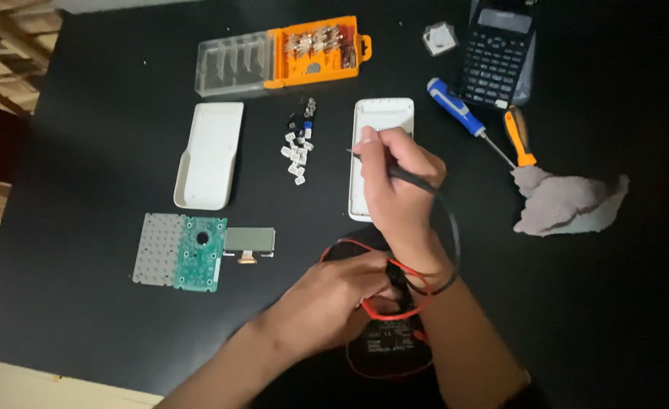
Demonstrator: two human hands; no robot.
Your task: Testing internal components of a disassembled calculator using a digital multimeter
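Note:
My right hand [399,178] grips a thin black probe [417,180] like a pen, its tip touching the inside of an open white calculator shell [383,113] lying on the black table. My left hand [334,299] rests near the table's front edge on a black meter [391,344], fingers closed around its red and black leads [349,246]. The leads loop up towards my right wrist.
A white back cover [209,155], a green circuit board with grey keypad and display [198,250], and several loose keys [298,148] lie left. At the back stand an orange bit case [281,57] and a black calculator [497,53]. Two screwdrivers [493,125] and a grey cloth [569,201] lie right.

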